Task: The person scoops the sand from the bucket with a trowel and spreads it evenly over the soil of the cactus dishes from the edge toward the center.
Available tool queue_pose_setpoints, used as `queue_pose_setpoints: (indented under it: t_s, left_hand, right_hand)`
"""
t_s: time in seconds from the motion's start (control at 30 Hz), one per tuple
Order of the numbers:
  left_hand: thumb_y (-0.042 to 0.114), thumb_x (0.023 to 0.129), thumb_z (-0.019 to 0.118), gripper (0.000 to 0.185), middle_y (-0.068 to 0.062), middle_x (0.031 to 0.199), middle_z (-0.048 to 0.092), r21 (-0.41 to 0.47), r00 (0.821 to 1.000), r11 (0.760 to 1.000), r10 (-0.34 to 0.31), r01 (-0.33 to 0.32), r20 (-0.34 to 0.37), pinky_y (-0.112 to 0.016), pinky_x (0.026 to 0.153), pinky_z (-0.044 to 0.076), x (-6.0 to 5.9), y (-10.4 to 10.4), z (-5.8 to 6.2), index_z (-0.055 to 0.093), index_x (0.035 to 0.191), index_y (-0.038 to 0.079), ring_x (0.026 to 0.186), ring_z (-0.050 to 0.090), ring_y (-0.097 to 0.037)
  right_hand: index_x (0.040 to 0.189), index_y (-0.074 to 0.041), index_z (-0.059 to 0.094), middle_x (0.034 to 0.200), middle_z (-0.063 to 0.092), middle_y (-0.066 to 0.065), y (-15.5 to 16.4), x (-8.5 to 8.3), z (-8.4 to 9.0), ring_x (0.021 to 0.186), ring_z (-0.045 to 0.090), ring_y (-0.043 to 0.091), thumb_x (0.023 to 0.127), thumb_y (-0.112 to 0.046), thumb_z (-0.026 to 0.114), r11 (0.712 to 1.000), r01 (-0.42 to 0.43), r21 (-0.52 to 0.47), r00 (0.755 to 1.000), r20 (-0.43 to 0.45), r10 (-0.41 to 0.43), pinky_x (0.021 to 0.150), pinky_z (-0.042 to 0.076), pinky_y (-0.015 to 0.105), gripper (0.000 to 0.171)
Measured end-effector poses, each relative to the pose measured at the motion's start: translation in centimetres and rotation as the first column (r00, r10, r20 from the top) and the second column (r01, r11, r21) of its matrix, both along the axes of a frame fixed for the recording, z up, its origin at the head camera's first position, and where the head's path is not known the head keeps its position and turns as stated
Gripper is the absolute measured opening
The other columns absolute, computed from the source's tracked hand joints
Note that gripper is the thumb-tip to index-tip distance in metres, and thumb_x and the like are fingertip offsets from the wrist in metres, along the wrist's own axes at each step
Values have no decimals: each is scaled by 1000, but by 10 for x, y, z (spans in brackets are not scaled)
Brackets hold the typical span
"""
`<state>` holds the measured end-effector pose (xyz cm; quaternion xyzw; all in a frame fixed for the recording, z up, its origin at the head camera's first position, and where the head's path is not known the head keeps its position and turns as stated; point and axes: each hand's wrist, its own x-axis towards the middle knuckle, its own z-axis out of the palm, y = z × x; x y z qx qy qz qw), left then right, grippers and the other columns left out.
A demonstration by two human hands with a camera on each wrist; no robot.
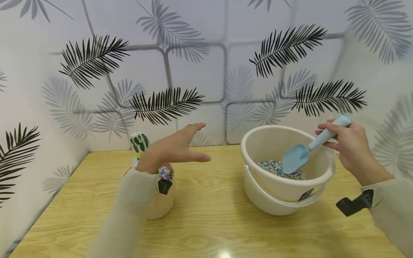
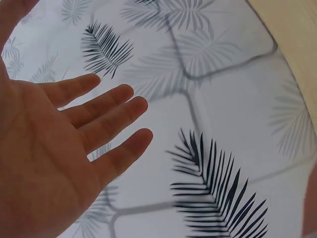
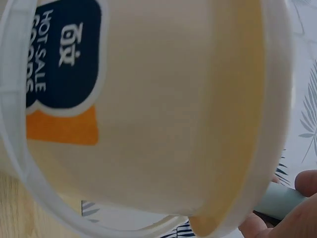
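My right hand [image 1: 350, 143] grips the handle of a light blue trowel [image 1: 303, 150], its blade dipping into a white bucket [image 1: 267, 143] that holds coloured pebbles [image 1: 274, 167]. In the right wrist view the bucket [image 3: 148, 109] wall fills the frame, and the trowel handle [image 3: 282, 201] and my fingers [image 3: 307, 183] show at the lower right. My left hand [image 1: 175, 147] hovers open, fingers straight, above a small beige pot [image 1: 162, 204] with coloured pebbles and a green-and-white cactus figure [image 1: 139, 142]. The left wrist view shows only my open left hand [image 2: 64, 148] against the wall.
A light wooden table [image 1: 209, 222] stands in a corner. Walls with a leaf pattern [image 1: 200, 71] close it in at the back, left and right. The bucket carries a dark label [image 3: 64, 54] on its side.
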<state>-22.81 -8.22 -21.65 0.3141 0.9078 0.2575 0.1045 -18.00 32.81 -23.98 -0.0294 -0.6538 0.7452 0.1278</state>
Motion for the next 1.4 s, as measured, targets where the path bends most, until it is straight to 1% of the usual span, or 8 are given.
queue_pose_setpoints:
  t_s: [0.2,0.33,0.53,0.7,0.87,1.0,1.23,1.4]
  left_hand:
    - [44,85,68,96,-12,156,23,31,998,998,-52,51,28,-50,113,29,-7,17,-14,9,154,16,143,25,-28]
    - [44,84,69,96,-10,155,26,68,996,995,-70,67,47,-48,112,30,-11,30,-24,10,154,15,143,27,-25]
    - [42,83,70,95,-7,156,26,114,992,987,-115,108,54,-47,112,31,-13,50,-35,13,153,12,142,30,-25]
    - [42,83,70,94,-4,155,29,134,988,984,-131,119,83,-47,111,32,-14,60,-45,13,154,15,142,30,-23]
    - [34,87,67,89,-9,155,26,231,966,957,-211,173,150,-47,112,31,-13,70,-54,11,153,15,142,29,-27]
    - [31,88,65,87,-9,157,20,307,944,929,-273,208,184,-46,113,30,-11,81,-61,9,153,15,143,25,-30]
    - [30,86,65,86,-7,156,16,377,950,899,-286,222,123,-52,110,31,-10,98,-69,12,151,14,143,21,-33]
    - [29,85,67,92,-8,156,14,372,962,907,-251,195,108,-50,111,32,-9,105,-71,7,153,13,144,19,-23]
  right_hand:
    - [103,-9,44,77,69,-12,-1,-8,-1,73,66,1,96,-17,56,999,-9,50,1000,19,8,60,53,18,16]
    - [102,-9,45,77,68,-12,-4,-13,-4,73,66,0,97,-15,54,998,-15,68,1000,16,14,60,53,18,12]
    - [102,-8,44,76,68,-11,-5,-19,-8,73,66,0,97,-12,52,998,-27,55,1000,-4,27,63,52,15,10]
    - [101,-10,45,75,67,-11,-6,-23,-12,73,65,0,98,-9,50,998,-12,58,1000,-17,13,65,51,13,6]
    - [101,-9,45,74,67,-11,-7,-26,-15,72,64,0,98,-7,49,998,-4,61,1000,-28,6,66,51,12,5]
    - [100,-6,46,73,67,-9,-6,-26,-18,72,65,0,97,-3,49,1000,-14,14,998,-64,15,68,51,11,6]
    - [96,-9,52,75,68,-6,-2,-27,-23,77,65,3,96,-3,52,996,-86,-35,989,-124,81,75,48,12,6]
    - [92,-11,54,79,64,-7,-2,-31,-23,79,63,5,96,-5,52,988,-148,32,983,-101,151,79,46,16,7]
